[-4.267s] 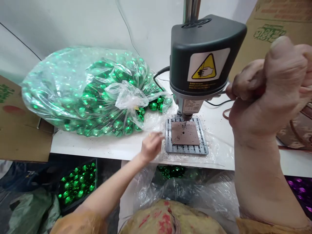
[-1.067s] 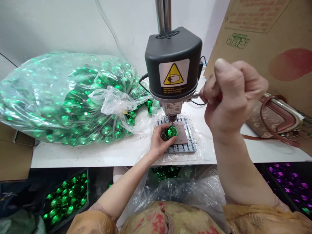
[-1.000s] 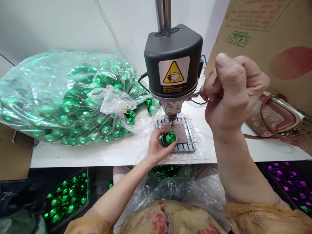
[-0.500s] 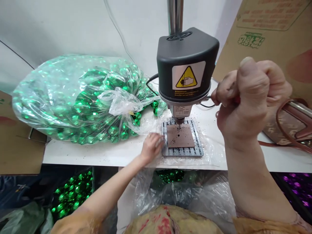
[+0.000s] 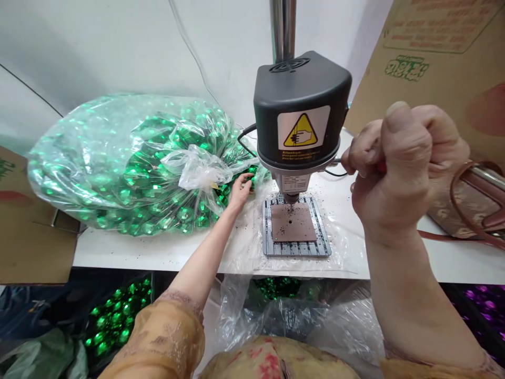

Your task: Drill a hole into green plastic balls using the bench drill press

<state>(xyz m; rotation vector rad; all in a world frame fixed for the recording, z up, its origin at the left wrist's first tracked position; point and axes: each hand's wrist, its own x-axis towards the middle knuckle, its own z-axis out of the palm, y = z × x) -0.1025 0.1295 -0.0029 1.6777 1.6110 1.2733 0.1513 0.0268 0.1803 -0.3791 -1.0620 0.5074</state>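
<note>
My right hand (image 5: 406,158) is closed round the feed handle of a small black drill press (image 5: 302,108); the grip is mostly hidden inside my fist. Under the chuck, a brown square board (image 5: 300,231) with a dark hole lies on the grooved metal base (image 5: 321,245), sprinkled with dark shavings. My left hand (image 5: 240,190) reaches to the mouth of a big clear plastic bag (image 5: 114,152) filled with shiny green faceted balls. Its fingers are apart and touch the loose green balls (image 5: 254,171) there; none is visibly lifted.
Cardboard boxes stand at the left (image 5: 31,226) and right; a patterned handbag (image 5: 473,205) with a brown strap lies behind my right wrist. Below the white table (image 5: 130,255) are a crate of green balls (image 5: 118,316) and purple balls (image 5: 483,302). Clear plastic sheeting hangs in front of me.
My left hand held a green ball under the drill, drew it off the board and let it go out of sight. Now it has moved up to the bag's mouth. My right hand stays on the handle.
</note>
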